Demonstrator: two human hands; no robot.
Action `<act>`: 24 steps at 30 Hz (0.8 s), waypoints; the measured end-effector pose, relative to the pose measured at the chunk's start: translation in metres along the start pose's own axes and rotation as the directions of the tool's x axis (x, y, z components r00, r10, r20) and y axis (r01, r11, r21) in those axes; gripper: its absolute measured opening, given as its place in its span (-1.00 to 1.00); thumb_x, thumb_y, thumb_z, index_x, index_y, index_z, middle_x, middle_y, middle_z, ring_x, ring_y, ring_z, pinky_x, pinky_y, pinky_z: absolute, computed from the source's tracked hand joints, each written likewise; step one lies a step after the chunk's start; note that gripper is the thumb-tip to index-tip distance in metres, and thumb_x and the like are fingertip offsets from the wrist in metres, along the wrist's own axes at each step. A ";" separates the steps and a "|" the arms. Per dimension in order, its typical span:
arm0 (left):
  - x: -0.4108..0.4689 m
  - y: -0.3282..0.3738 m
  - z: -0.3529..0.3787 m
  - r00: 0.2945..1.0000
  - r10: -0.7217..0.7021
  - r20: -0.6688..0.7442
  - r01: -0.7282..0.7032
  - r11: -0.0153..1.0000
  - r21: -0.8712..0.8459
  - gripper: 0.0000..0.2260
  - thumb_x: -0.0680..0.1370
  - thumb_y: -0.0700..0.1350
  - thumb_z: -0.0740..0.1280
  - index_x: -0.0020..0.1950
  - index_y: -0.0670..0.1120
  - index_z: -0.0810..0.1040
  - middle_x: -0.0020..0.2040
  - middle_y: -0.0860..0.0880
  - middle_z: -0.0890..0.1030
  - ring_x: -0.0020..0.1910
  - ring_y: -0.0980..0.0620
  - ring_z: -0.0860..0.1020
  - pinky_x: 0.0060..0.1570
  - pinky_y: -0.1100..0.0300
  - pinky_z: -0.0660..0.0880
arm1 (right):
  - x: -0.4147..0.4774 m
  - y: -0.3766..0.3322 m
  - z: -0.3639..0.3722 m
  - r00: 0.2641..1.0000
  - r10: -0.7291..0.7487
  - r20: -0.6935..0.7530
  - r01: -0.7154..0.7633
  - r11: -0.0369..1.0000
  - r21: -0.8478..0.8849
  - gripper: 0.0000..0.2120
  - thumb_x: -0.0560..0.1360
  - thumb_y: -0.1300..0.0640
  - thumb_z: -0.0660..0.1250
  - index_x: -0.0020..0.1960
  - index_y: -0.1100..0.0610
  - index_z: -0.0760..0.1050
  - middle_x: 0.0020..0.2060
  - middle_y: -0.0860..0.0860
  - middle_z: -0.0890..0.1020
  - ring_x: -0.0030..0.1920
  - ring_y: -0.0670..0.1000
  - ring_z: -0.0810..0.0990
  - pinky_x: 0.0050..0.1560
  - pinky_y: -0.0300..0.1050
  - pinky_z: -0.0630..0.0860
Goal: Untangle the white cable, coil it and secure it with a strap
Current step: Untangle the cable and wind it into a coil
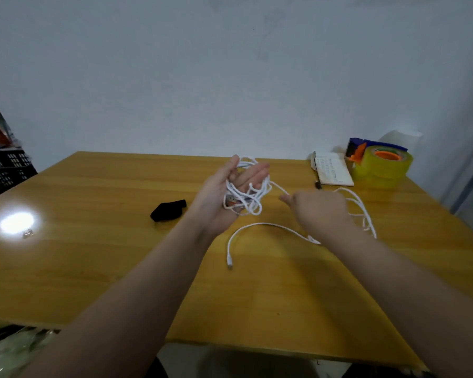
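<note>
A wooden tabletop (120, 268) is seen in front of a plain pale wall (230, 77). The white cable (253, 205) is found at its middle, partly lifted and partly lying on the wood. Its tangled bulk is carried in the left hand (230, 192), which is turned palm up with the fingers stretched out nearly straight and the thumb raised, loops being draped across the palm and fingers. One strand is led from the tangle to the right hand (320, 211), whose back is turned to the camera and whose curled fingertips appear to pinch that strand. Further loops are spread on the tabletop behind and beside the right wrist, and a free end with a connector (230, 266) is laid in an arc nearer the person. A black strap (168, 211) is left on the tabletop to the left of the left hand, apart from the cable. At the far right corner an open notebook (333, 170) is placed beside a blue and orange tape dispenser (357, 150) and stacked yellowish tape rolls (382, 167). Lines of writing are visible on the notebook page, but they are too small to be read. A black crate (6, 167) is seen beyond the left edge.
</note>
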State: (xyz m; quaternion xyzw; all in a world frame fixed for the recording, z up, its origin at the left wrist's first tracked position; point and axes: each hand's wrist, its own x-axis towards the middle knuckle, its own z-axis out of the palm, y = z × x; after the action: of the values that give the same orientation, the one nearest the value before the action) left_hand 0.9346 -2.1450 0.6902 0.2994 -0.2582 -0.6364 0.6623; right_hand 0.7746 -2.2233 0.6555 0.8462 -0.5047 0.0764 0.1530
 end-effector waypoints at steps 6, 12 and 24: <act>0.017 0.007 -0.037 0.977 0.125 -0.172 -0.145 0.983 -0.111 -0.65 0.65 -0.11 0.11 0.38 -0.23 0.39 0.32 -0.29 0.49 -0.02 -0.06 0.61 0.04 0.13 0.53 | -0.019 -0.022 0.019 0.983 -0.184 0.023 0.181 0.977 0.110 -0.65 0.56 0.31 0.09 0.31 0.09 0.23 0.04 0.08 0.60 0.05 0.13 0.54 -0.10 -0.11 0.24; 0.033 0.008 -0.069 0.911 0.187 -0.367 -0.233 0.969 -0.084 -0.74 0.65 -0.06 0.11 0.17 -0.24 0.40 -0.07 -0.16 0.56 -0.20 -0.01 0.59 -0.29 0.22 0.55 | -0.029 -0.014 0.024 0.982 -0.185 0.026 0.180 0.974 0.141 -0.47 0.55 0.30 0.07 0.37 -0.20 0.27 0.11 -0.04 0.58 0.23 0.09 0.40 0.26 0.02 0.03; 0.033 -0.037 -0.036 0.944 0.303 -0.128 -0.124 0.689 0.714 -0.91 0.60 -0.11 0.23 -0.09 -0.07 0.39 -0.17 -0.04 0.46 -0.08 -0.03 0.45 0.03 0.00 0.41 | -0.036 -0.024 -0.017 0.751 -0.639 -0.167 0.644 0.765 -0.027 -0.50 0.47 0.31 0.18 0.28 -0.14 0.46 -0.02 -0.08 0.60 -0.01 0.10 0.48 -0.10 -0.05 0.13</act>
State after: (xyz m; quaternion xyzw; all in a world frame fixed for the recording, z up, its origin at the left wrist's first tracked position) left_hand 0.9373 -2.1758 0.6374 0.5675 -0.4317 -0.3695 0.5959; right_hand 0.7789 -2.1765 0.6565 0.9607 -0.1682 0.0979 0.1980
